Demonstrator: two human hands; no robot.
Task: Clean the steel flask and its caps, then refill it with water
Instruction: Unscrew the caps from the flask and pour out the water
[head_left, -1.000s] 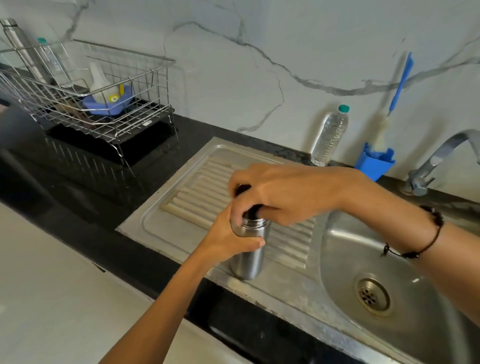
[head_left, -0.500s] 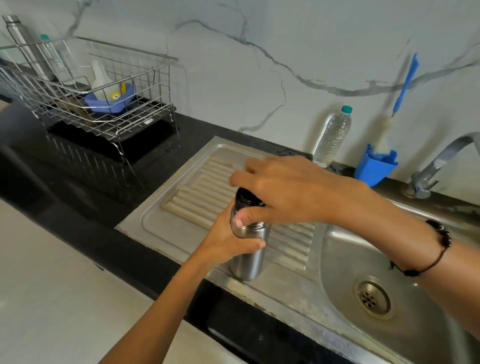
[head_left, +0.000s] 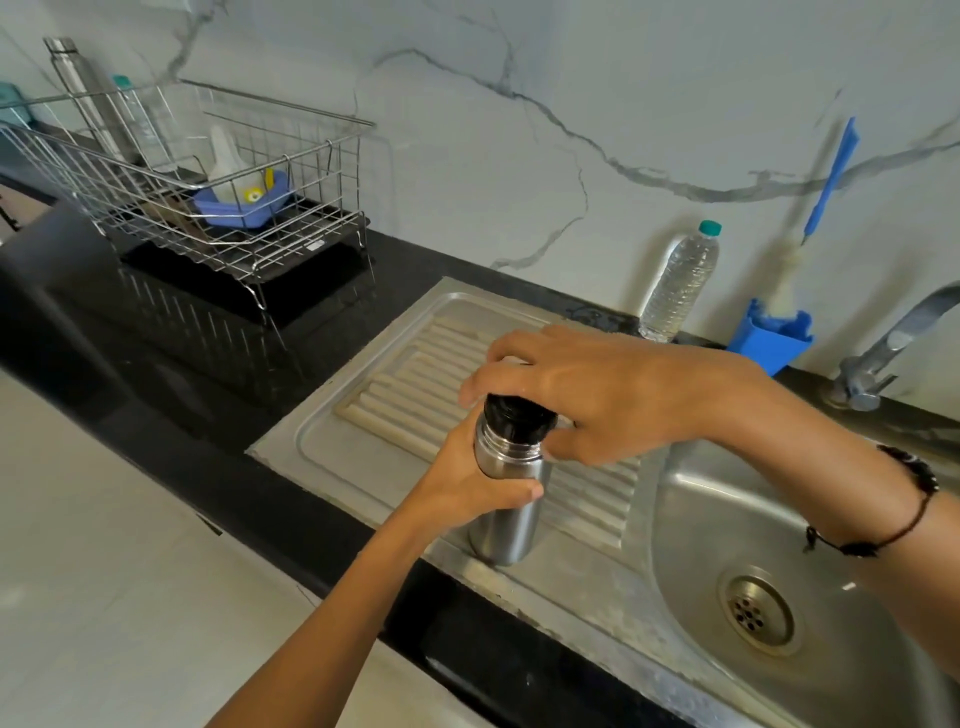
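Observation:
A small steel flask (head_left: 506, 519) stands upright on the ribbed steel drainboard (head_left: 415, 374) near its front edge. My left hand (head_left: 467, 483) grips the flask's body from the left, thumb across the front. A black cap (head_left: 514, 418) sits on the flask's neck. My right hand (head_left: 587, 400) comes over from the right, with fingers and thumb curled round this cap. The far side of the cap is hidden under my fingers.
The sink basin (head_left: 779, 519) with its drain (head_left: 758, 613) lies to the right, the tap (head_left: 893, 343) behind it. A plastic water bottle (head_left: 680, 280) and a blue holder (head_left: 771, 338) with a bottle brush (head_left: 826, 187) stand at the wall. A wire dish rack (head_left: 208, 182) is back left.
My right hand has turned and lifted on the cap, so more of the black cap and the flask's neck shows. My left hand keeps its hold on the flask, which stays in place.

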